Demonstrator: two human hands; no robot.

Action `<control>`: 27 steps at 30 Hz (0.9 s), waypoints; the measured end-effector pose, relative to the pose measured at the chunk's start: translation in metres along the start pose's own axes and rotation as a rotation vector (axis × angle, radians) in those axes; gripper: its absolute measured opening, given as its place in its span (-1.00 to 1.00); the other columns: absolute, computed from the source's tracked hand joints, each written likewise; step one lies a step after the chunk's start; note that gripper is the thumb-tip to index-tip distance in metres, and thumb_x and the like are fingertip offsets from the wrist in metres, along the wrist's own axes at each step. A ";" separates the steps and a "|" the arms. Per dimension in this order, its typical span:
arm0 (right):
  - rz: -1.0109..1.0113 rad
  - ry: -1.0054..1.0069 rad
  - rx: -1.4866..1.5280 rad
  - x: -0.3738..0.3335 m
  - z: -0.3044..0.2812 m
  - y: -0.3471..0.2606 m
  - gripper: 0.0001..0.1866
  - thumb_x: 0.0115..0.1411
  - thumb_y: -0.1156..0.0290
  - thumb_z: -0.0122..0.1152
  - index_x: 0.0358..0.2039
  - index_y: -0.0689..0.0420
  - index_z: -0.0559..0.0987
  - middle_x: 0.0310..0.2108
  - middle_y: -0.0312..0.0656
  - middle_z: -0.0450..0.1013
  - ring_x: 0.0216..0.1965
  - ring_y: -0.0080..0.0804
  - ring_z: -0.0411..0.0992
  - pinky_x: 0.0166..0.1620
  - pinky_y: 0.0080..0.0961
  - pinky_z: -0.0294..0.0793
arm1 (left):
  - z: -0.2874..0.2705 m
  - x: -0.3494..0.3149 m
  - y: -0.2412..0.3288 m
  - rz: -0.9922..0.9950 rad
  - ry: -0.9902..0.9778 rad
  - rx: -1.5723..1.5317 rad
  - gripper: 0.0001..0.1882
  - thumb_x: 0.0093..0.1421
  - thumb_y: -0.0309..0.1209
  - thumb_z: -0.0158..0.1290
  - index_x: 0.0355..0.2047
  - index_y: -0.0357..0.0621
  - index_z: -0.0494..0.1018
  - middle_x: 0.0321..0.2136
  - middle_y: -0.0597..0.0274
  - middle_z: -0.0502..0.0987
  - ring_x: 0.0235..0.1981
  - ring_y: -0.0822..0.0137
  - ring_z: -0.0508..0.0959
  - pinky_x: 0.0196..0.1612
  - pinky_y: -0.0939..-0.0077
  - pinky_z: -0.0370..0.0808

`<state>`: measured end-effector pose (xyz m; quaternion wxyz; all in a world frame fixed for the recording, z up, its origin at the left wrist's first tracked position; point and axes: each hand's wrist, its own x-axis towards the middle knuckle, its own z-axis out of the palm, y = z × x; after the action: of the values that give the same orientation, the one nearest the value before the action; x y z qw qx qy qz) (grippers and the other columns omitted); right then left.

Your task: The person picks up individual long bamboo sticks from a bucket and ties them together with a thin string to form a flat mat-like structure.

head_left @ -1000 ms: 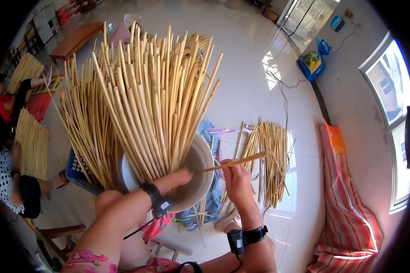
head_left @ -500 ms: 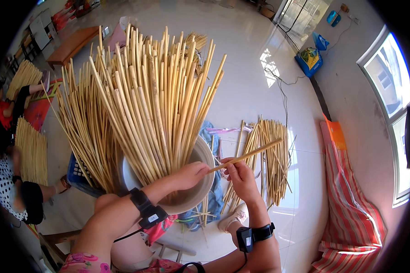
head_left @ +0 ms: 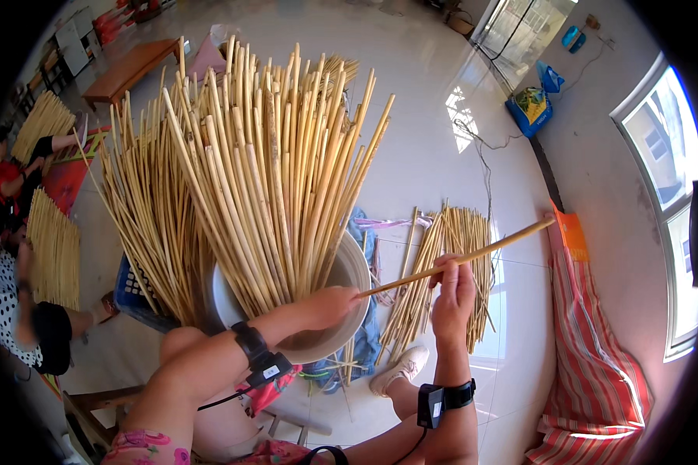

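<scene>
A long, pale tan reed stalk point(head_left: 502, 244) slants up to the right across both my hands. My left hand point(head_left: 335, 307) is closed round its lower end, above the rim of a white bucket point(head_left: 358, 267). Farther up the stalk, my right hand point(head_left: 453, 293) pinches it between thumb and fingers, and the upper end sticks out beyond that hand. A thick bunch of similar stalks point(head_left: 279, 186) stands upright in the bucket, fanning out at the top. Dark bands with small boxes circle both my wrists.
Left of the bucket, thinner stalks point(head_left: 159, 225) lean in a blue basket point(head_left: 136, 291). More stalks point(head_left: 461, 271) lie on the floor at right. A striped red cloth point(head_left: 593, 349) runs along the right wall. Two people sit at far left beside reed mats point(head_left: 54, 252).
My right hand has moved right and slightly up, and more of the stalk now shows between my hands. The stalk's upper end reaches farther right. My left hand has barely shifted.
</scene>
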<state>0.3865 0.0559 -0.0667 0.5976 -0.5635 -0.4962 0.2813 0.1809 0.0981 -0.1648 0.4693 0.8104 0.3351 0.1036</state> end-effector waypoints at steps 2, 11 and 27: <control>-0.018 0.041 0.004 0.002 -0.007 -0.001 -0.77 0.37 0.39 -0.19 -0.34 0.20 0.41 -0.51 -0.32 0.31 -0.56 -0.68 0.22 -0.49 -0.73 0.26 | 0.006 -0.001 -0.021 -0.031 -0.008 0.087 -0.76 0.31 -0.30 -0.19 -0.30 -0.25 0.31 -0.46 -0.11 0.46 -0.38 -0.12 0.47 -0.29 0.12 0.36; 0.072 -0.207 -0.201 -0.017 0.018 0.003 -0.85 0.30 0.48 -0.08 -0.31 0.28 0.44 -0.41 -0.19 0.34 -0.48 -0.53 0.35 -0.39 -0.59 0.38 | -0.011 0.007 0.025 -0.004 -0.090 0.109 -0.79 0.28 -0.33 -0.14 -0.26 -0.25 0.33 -0.43 -0.13 0.48 -0.29 -0.15 0.48 -0.24 0.13 0.41; -0.123 -0.063 -0.179 -0.016 0.017 -0.011 -0.88 0.26 0.58 -0.13 -0.35 0.27 0.42 -0.35 -0.13 0.34 -0.46 -0.42 0.35 -0.39 -0.53 0.37 | 0.027 0.007 -0.070 -0.268 -0.125 0.253 -0.57 0.17 -0.32 -0.06 -0.02 -0.37 0.32 -0.24 -0.23 0.50 -0.24 -0.13 0.51 -0.15 0.17 0.45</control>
<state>0.3634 0.0460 -0.0632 0.5451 -0.5739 -0.5715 0.2164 0.1678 0.1074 -0.2387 0.3929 0.8159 0.4208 -0.0533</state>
